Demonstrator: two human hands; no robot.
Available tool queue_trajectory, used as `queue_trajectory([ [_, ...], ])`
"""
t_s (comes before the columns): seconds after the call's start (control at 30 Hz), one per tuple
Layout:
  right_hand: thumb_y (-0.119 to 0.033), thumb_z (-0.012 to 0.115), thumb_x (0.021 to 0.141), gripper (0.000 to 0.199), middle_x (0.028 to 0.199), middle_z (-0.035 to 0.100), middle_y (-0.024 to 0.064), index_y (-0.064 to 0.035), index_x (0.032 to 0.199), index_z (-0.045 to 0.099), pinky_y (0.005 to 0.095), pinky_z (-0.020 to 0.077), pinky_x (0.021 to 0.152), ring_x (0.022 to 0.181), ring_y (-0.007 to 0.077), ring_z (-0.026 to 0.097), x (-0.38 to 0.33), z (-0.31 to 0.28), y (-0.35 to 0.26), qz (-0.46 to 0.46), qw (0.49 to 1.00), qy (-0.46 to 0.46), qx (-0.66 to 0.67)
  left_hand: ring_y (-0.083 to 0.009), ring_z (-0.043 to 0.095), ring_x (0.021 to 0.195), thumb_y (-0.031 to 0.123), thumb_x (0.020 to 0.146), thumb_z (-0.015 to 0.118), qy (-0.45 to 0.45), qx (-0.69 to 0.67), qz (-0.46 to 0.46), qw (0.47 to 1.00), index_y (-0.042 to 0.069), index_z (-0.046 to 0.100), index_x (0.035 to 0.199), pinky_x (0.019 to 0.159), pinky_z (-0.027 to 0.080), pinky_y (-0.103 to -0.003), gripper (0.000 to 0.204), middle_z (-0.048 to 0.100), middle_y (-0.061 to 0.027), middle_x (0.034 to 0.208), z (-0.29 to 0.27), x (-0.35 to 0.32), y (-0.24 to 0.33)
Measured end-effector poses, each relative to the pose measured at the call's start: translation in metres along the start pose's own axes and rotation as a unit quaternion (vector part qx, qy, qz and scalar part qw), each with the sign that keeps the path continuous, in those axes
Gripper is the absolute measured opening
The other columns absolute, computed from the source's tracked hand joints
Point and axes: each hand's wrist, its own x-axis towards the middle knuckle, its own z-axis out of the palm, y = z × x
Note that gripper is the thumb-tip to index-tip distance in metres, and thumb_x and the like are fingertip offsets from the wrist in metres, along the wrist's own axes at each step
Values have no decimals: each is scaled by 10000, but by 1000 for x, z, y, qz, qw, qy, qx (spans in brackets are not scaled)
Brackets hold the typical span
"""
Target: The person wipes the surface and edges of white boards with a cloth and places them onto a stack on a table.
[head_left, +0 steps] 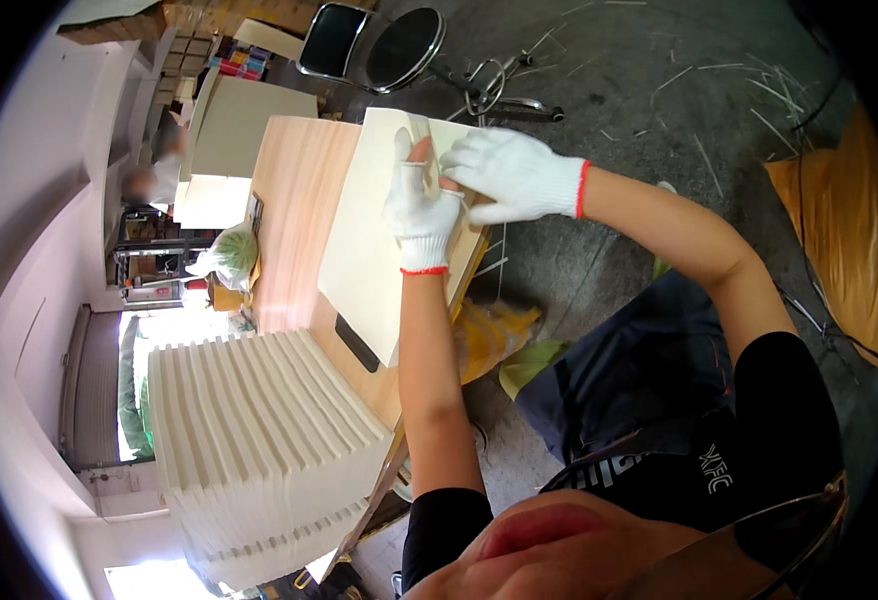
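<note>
A cream-white sheet lies on the wood-grain table. On its upper right part rests my left hand, in a white knit glove with a red cuff. Its fingers are stretched out, and two bare fingertips show through the glove. My right hand, gloved the same way, reaches in from the right over the sheet's edge. Its extended fingers lie beside the left thumb and partly hide the sheet there. A narrow, glossy strip runs along the sheet near the fingertips; what lies under the hands is hidden.
A tall stack of cream panels stands at the lower left, with a dark flat bar close by. Beyond the table are a plastic bag and a black stool. Thin offcuts litter the floor. A blurred person is far left.
</note>
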Motion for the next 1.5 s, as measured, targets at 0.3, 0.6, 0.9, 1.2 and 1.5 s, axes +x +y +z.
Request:
queue_trajectory([
  [0.3, -657, 672, 728, 856, 1384, 497, 193, -37, 1307, 561, 480, 225, 1181, 1351, 389, 393, -5, 17, -3, 39, 999, -4, 15, -314, 582, 1155, 193, 776, 721, -145, 213, -118, 959, 123, 438, 1421, 949, 495, -428, 708, 525, -170, 1327, -31, -14, 35],
  [0.6, -568, 671, 789, 664, 1372, 509, 171, -144, 1292, 582, 490, 246, 1169, 1321, 370, 416, 3, 21, -4, 22, 999, -33, 6, -349, 691, 814, 258, 848, 625, -152, 229, -340, 899, -31, 581, 1203, 774, 528, -429, 460, 689, -218, 807, -105, 7, 35],
  [0.9, -588, 679, 758, 765, 1439, 468, 195, -71, 1314, 586, 475, 253, 1164, 1372, 394, 379, 64, -5, -106, 47, 969, -235, 60, -203, 641, 965, -1, 912, 625, 393, -216, -237, 862, -64, 579, 1236, 824, 543, -346, 334, 644, -120, 1155, -232, -76, 15],
  [1.2, -678, 619, 769, 1050, 1496, 378, 256, 75, 1454, 363, 522, 145, 1183, 1432, 391, 288, 66, 89, -227, -23, 964, -260, 42, -226, 601, 1054, -21, 908, 605, 458, -270, -255, 808, -60, 523, 1303, 901, 517, -349, 405, 602, -132, 1215, -251, -106, 36],
  [1.5, -704, 596, 783, 1020, 1515, 366, 232, 35, 1456, 389, 517, 138, 1186, 1442, 376, 275, 64, 96, -221, -36, 964, -262, -12, -244, 576, 1074, 8, 884, 620, 458, -216, -240, 828, -70, 534, 1299, 927, 503, -363, 431, 587, -138, 1223, -289, -96, 13],
])
